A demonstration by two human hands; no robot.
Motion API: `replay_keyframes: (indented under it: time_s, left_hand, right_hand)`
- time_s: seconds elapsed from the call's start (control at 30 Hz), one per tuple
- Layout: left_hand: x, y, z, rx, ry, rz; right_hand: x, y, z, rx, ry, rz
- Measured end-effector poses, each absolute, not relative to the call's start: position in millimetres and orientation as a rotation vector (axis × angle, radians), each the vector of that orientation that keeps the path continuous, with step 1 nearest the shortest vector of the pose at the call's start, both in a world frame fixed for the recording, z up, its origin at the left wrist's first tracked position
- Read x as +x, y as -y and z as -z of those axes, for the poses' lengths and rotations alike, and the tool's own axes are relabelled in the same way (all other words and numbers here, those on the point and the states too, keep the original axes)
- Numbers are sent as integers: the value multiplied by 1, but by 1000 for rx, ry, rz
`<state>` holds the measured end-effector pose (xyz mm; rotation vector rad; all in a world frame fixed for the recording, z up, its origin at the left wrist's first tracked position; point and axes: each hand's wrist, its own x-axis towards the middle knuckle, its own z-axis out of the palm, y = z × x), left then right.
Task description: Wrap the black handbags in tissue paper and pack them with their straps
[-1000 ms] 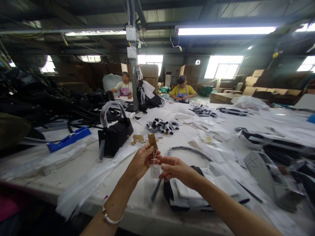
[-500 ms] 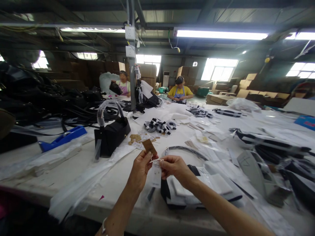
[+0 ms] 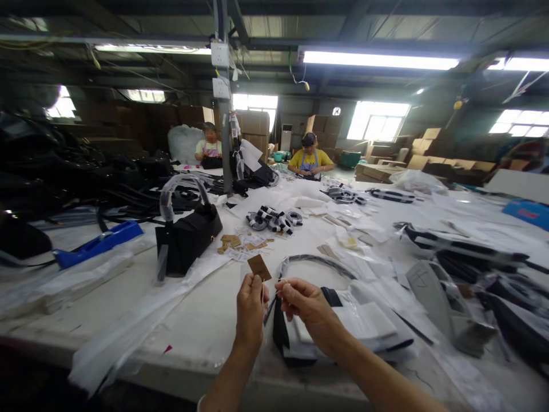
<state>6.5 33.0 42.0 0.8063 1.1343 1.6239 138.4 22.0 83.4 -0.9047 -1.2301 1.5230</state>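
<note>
My left hand (image 3: pixel 251 309) pinches a brown card tag (image 3: pixel 259 267), which sticks up above its fingertips. Close by on the right, my right hand (image 3: pixel 302 300) has thumb and finger pressed together on a thin pale string (image 3: pixel 281 282). Beneath and beside my right hand lies a black bag (image 3: pixel 295 348) with white wrapping over it and a plastic-wrapped handle (image 3: pixel 317 259) arching behind. More brown and white tags (image 3: pixel 244 245) are scattered beyond my hands. To their left stands a black handbag (image 3: pixel 189 240), its handle wrapped in plastic.
A blue tape dispenser (image 3: pixel 100 243) lies at the left, a grey one (image 3: pixel 446 303) at the right. Coiled wrapped straps (image 3: pixel 274 219) rest beyond the tags. Black bags are piled at far left. A metal post (image 3: pixel 225 143) rises from the table (image 3: pixel 193 337). Two people sit across it.
The white tag that hung between my hands no longer shows there. My left hand has turned more upright, and the view has shifted slightly. One person across the table has lowered a black bag.
</note>
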Motion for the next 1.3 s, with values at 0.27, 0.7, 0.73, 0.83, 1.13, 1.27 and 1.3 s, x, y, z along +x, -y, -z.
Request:
replay_keyframes:
  time_s: [0.27, 0.7, 0.73, 0.83, 1.13, 1.27, 1.3]
  left_hand:
    - [24, -1, -34, 759, -1025, -1335]
    - [-29, -86, -7, 2040, -1675, -885]
    - [-25, -95, 0, 2098, -1683, -810]
    - [-13, -113, 20, 2156, -1691, -717]
    - [-7, -122, 32, 1985, -1597, -852]
    - [-8, -127, 24, 1792, -1461, -1036]
    - [-7, -128, 22, 1725, -1445, -1089]
  right_hand:
    - [162, -16, -102, -766, 968, -1441]
    - [210, -133, -130, -1858, 2274, -854]
    - [203, -148, -117, -1956, 2341, -909]
    - [183, -184, -76, -2059, 2408, -1190]
    - [173, -211, -23, -1589, 2123, -2032]
    - [177, -208, -6, -1304, 1699, -2287]
    - [177, -208, -3, -1256, 1607, -2332]
